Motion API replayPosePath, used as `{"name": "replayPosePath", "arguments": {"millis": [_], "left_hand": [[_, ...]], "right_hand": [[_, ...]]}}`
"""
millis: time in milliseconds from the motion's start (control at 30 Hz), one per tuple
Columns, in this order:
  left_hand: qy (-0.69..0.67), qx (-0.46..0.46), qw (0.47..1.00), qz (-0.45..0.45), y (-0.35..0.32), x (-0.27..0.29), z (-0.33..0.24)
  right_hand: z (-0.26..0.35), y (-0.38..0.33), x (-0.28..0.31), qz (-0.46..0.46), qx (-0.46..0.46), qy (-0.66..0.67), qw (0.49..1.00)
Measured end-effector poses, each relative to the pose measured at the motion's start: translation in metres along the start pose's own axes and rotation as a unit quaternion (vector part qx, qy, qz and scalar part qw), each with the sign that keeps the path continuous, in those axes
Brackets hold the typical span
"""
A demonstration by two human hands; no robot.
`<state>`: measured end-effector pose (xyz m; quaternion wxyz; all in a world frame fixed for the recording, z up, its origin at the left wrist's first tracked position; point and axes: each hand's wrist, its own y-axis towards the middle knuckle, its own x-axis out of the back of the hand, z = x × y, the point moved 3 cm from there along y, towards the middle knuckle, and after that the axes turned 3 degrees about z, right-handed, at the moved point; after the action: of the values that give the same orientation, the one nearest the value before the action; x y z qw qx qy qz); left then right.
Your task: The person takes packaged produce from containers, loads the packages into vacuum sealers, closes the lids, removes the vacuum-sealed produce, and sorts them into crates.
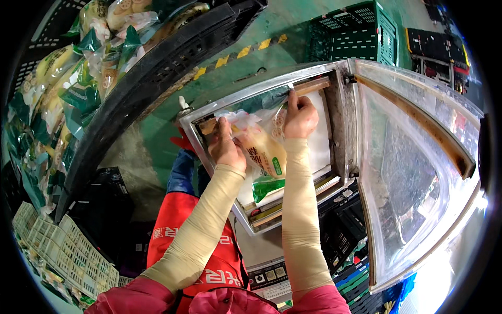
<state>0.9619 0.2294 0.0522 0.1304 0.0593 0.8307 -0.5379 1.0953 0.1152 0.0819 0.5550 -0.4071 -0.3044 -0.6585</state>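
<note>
A clear printed plastic bag of pale lotus root point(264, 149), with a green lower end, lies in the chamber of a metal vacuum sealing machine point(342, 120). My left hand point(228, 149) pinches the bag's open end at its left side, thumb up. At the far right corner of that end, my right hand point(300, 116) grips the film by the wooden-coloured sealing bar point(312, 85). Both hands are closed on the same bag, its mouth stretched between them. The clear lid point(402, 167) of the machine stands open on the right.
Several similar filled bags point(52, 99) fill a black crate point(157, 60) at the upper left. An openwork green crate point(353, 34) sits on the floor beyond the machine. A cream plastic basket point(68, 248) is at lower left, and dark crates point(342, 230) stand right of my right forearm.
</note>
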Motion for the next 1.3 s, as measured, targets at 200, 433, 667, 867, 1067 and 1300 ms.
{"name": "replayPosePath", "arguments": {"millis": [200, 433, 667, 867, 1067, 1300], "left_hand": [[-0.001, 0.029, 0.998, 0.047, -0.004, -0.004, 0.001], [-0.007, -0.006, 0.997, 0.076, -0.003, 0.002, 0.001], [0.039, -0.042, 0.997, 0.055, -0.007, -0.006, 0.001], [0.075, -0.051, 0.996, 0.000, 0.000, -0.003, 0.006], [0.028, -0.105, 0.993, -0.048, -0.003, -0.011, 0.008], [0.011, -0.064, 0.993, 0.095, -0.018, -0.001, -0.001]], "right_hand": [[0.012, 0.005, 0.015, -0.042, 0.186, -0.080, 0.978], [0.021, 0.003, 0.013, 0.037, 0.393, -0.041, 0.918], [0.020, 0.004, 0.013, 0.027, 0.422, -0.037, 0.905], [0.027, 0.006, 0.017, 0.057, 0.451, -0.083, 0.887], [0.041, 0.006, 0.027, 0.114, 0.464, -0.137, 0.868], [0.030, -0.012, 0.032, 0.093, 0.391, -0.138, 0.905]]}}
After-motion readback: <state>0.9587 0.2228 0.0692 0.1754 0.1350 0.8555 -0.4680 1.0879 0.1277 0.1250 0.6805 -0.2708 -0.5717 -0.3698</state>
